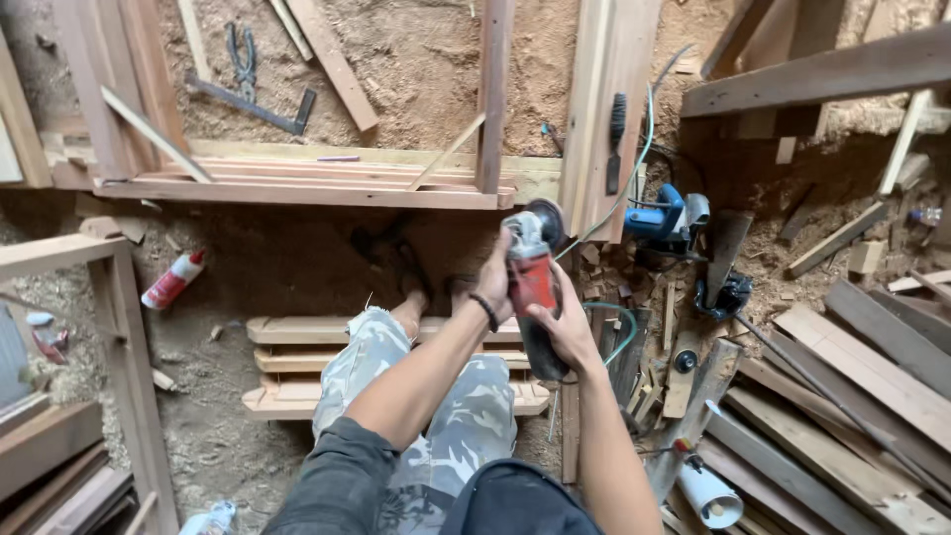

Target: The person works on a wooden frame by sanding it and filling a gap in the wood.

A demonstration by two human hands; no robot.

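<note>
sleeves: dark rolled sleeves fill the bottom centre of the frame, with both bare forearms running up from them toward the middle.
legs: camouflage trousers (436, 396) sit below the arms, lower centre, and one foot in a dark sandal rests just above them.
right hand: the right hand (567, 332) is closed around the dark rear handle of the angle grinder, just right of centre.
left hand: the left hand (495, 282) wraps the front of the tool body from the left side, fingers curled onto it; a dark band circles the wrist.
angle grinder: the angle grinder (532, 282) is held between the two hands at the centre of the frame, red body upright and tilted slightly, its grey head and round disc at the top, above both hands.
cord: a light green cable (622, 332) loops off to the right of the right hand.
pallet: a low stack of pale wooden slats (297, 357) lies on the ground under the legs, lower centre left.
frame: a long wooden frame (297, 183) runs across the upper left, above the grinder and well apart from it.
blue tool: a blue power tool (662, 220) sits on the ground to the upper right of the grinder, near it.
bottle: a red and white bottle (170, 280) lies on the dirt at the left.
scrap wood: loose planks (852, 376) pile up at the lower right.
pliers: pliers (241, 57) lie on sawdust, upper left.
</note>
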